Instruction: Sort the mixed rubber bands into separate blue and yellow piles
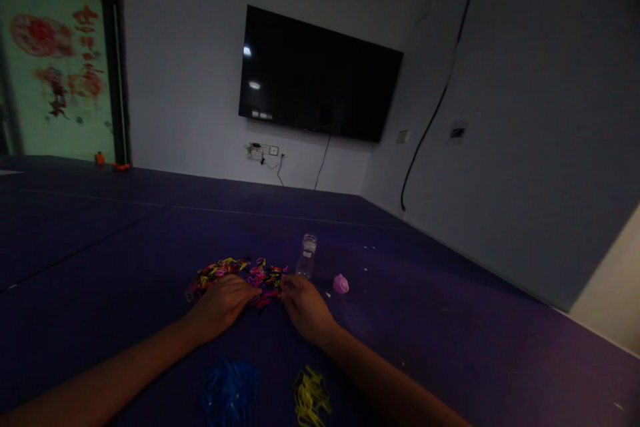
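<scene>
The pile of coloured bands (263, 275) lies between your hands and a little beyond them, spreading behind your left hand (227, 300). These bands are probably very light, soft and stretchy, hard to break but easy to tangle, so better pinch one at its loose edge. Your left hand and right hand (306, 307) both have fingers drawn together at the pile; whether they grip a band, I cannot tell. The clear bottle (307, 257) is just beyond your right hand, the pink piece (341, 283) to its right, the blue bundle (231, 390) and yellow bundle (311, 397) between your forearms
</scene>
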Demonstrator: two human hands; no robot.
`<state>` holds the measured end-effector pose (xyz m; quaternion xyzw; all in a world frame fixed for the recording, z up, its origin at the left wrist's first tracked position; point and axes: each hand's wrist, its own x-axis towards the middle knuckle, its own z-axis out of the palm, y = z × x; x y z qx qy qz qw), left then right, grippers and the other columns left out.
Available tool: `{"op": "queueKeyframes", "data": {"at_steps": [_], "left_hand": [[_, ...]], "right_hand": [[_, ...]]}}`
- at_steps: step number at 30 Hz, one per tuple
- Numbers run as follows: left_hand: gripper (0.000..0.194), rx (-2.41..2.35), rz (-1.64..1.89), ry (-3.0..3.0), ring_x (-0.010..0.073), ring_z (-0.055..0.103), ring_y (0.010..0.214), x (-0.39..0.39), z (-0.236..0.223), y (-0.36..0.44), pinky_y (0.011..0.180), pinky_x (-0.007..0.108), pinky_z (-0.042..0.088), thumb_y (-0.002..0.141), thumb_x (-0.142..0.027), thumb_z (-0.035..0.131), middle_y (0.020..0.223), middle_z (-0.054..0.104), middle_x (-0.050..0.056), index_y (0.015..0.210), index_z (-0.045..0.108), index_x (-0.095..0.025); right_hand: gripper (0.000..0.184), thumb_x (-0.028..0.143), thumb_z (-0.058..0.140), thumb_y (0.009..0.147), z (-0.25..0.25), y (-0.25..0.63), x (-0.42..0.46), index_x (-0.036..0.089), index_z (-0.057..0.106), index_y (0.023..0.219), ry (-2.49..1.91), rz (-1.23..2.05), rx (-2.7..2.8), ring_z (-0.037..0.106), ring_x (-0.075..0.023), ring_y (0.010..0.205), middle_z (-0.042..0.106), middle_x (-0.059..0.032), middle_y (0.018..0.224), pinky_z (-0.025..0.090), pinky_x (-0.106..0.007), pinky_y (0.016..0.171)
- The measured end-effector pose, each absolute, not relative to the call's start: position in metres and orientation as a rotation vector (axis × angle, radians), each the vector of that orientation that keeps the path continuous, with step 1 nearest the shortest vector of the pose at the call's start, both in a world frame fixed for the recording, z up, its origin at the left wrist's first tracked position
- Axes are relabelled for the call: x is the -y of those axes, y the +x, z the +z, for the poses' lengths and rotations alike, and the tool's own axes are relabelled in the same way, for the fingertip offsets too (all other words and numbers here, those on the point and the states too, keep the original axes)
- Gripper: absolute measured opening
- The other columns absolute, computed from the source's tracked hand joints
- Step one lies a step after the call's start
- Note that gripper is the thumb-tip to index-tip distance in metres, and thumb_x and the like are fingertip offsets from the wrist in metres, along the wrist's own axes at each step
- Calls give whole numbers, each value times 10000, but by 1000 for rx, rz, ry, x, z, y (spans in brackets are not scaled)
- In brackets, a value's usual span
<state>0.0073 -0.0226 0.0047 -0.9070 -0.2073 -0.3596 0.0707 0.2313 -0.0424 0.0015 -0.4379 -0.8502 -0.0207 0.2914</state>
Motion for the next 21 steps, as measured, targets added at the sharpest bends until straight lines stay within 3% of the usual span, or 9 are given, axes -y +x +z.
{"op": "queueKeyframes", "data": {"at_steps": [6, 21], "left_hand": [[300, 631, -1072, -2734, 176, 604, 753, 21, 2, 6, 672, 321, 465, 863, -113, 382, 824, 676, 40, 1036, 609, -205], [310, 644, -1073, -2738, 181, 608, 795, 20, -1, 7, 697, 326, 465, 854, -100, 400, 863, 679, 39, 1063, 598, -212]], "right_hand": [[235, 176, 415, 891, 2, 232, 44, 178, 644, 839, -1085, -130, 2291, 578, -159, 865, 646, -52, 902, 435, -283, 792], [217, 155, 430, 871, 7, 230, 49, 163, 627, 779, -1050, -123, 2364, 593, -149, 793, 658, -40, 801, 422, -258, 755]]}}
